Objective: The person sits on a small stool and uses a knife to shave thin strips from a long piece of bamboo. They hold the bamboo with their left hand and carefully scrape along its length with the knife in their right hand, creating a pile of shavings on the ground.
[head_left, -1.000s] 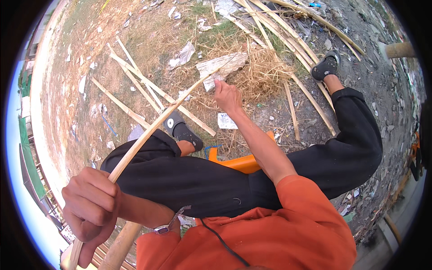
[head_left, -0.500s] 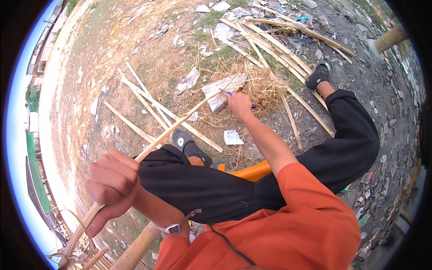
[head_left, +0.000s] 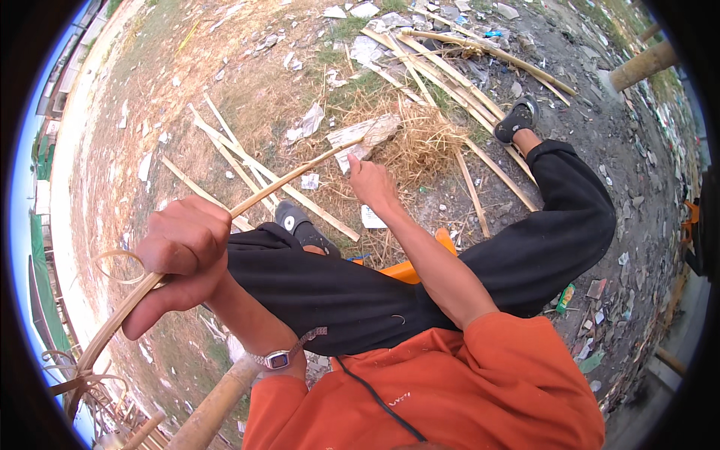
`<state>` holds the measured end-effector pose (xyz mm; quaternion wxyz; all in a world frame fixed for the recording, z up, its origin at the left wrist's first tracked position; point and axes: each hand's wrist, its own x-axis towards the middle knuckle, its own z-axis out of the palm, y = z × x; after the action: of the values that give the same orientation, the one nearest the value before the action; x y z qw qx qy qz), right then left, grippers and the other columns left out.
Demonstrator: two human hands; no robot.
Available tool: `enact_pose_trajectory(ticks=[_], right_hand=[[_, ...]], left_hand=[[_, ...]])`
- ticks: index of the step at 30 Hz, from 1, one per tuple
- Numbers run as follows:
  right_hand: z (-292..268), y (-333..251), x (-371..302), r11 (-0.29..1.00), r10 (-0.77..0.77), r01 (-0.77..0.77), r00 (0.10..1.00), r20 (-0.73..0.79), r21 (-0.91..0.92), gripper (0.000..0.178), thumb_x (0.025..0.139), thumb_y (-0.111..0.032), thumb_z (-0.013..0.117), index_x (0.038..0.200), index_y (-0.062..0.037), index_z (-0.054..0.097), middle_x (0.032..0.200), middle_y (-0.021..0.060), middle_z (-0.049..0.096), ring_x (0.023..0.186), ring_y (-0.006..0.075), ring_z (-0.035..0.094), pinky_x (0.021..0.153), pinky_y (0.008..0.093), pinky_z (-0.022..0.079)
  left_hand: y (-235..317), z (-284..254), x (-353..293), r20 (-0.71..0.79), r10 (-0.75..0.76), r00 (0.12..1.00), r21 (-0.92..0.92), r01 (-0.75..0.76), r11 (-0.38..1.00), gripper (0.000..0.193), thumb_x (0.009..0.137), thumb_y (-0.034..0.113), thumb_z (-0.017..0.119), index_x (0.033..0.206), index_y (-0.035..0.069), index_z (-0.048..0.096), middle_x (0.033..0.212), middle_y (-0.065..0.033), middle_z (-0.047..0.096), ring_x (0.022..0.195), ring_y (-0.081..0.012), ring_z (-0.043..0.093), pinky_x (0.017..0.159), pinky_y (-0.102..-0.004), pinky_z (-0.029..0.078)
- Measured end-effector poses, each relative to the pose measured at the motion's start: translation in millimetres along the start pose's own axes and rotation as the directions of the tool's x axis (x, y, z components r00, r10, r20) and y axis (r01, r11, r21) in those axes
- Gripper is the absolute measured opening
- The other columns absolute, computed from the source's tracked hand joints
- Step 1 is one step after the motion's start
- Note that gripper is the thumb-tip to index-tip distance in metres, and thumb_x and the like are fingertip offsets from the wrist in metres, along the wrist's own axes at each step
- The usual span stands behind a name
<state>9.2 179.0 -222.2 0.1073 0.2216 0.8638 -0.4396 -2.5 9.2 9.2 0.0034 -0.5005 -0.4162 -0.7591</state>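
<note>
My left hand [head_left: 184, 244] is closed round a long, thin bamboo strip [head_left: 289, 178]. The strip slants from the lower left, where curled shavings [head_left: 82, 375] cling to its split end, up to a tip near the wood block. My right hand [head_left: 371, 184] is closed just beside that tip, apart from the strip. The blue-handled knife it gripped a moment earlier is hidden behind its fingers now. On the ground past the tip lies a pale, weathered wood block [head_left: 379, 131], with a heap of straw-like shavings [head_left: 427, 142] to its right.
More bamboo strips [head_left: 255, 169] lie crossed at the left, and a longer pile [head_left: 457, 82] stretches beyond the shavings. A bamboo pole [head_left: 217, 401] stands near my left elbow, another post [head_left: 643, 66] at far right. Something orange [head_left: 401, 271] shows under my legs. Litter dots the ground.
My right hand has come off the strip's tip and back toward me; the blue handle no longer shows. The left hand still grips the strip, and the view has shifted slightly.
</note>
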Motion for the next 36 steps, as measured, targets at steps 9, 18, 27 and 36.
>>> enact_pose_trajectory(ticks=[9,18,27,36], right_hand=[[22,-6,-11,0.996,-0.057,0.065,0.990,-0.128,0.067,0.058,0.093,-0.046,0.030,0.083,0.0013,0.063,0.071,0.0267,0.061,0.072,0.0438,0.060,0.070,0.0499,0.046],[37,-5,-3,0.996,-0.075,0.059,0.960,-0.270,-0.068,0.056,0.093,-0.044,0.030,0.081,0.0008,0.061,0.069,0.0279,0.060,0.067,0.0432,0.060,0.063,0.0502,0.047],[38,114,21,0.925,0.276,-0.291,0.957,-0.092,-0.245,0.059,0.094,-0.044,0.028,0.089,0.0022,0.064,0.089,0.0250,0.063,0.087,0.0384,0.061,0.076,0.0471,0.046],[-11,-8,-19,0.939,-0.130,0.130,0.991,-0.022,0.318,0.057,0.093,-0.044,0.030,0.074,0.0029,0.057,0.076,0.0278,0.058,0.076,0.0440,0.054,0.073,0.0492,0.040]], left_hand=[[5,-2,-9,-0.132,-0.012,0.991,0.031,0.016,0.999,0.070,0.070,0.079,0.037,0.051,0.013,0.019,0.041,0.0065,0.012,0.032,-0.0054,0.009,0.032,-0.0222,0.007],[6,-12,-8,-0.103,-0.016,0.995,0.058,0.022,0.998,0.071,0.070,0.080,0.035,0.052,0.013,0.020,0.041,0.0058,0.014,0.032,-0.0051,0.009,0.033,-0.0224,0.007],[1,3,-7,-0.032,0.010,0.999,0.018,-0.009,1.000,0.071,0.071,0.079,0.036,0.052,0.012,0.021,0.040,0.0050,0.015,0.031,-0.0057,0.011,0.032,-0.0215,0.008],[0,-4,-7,-0.195,-0.022,0.981,0.059,0.034,0.998,0.070,0.070,0.080,0.035,0.052,0.014,0.020,0.040,0.0058,0.015,0.034,-0.0052,0.008,0.034,-0.0230,0.006]])
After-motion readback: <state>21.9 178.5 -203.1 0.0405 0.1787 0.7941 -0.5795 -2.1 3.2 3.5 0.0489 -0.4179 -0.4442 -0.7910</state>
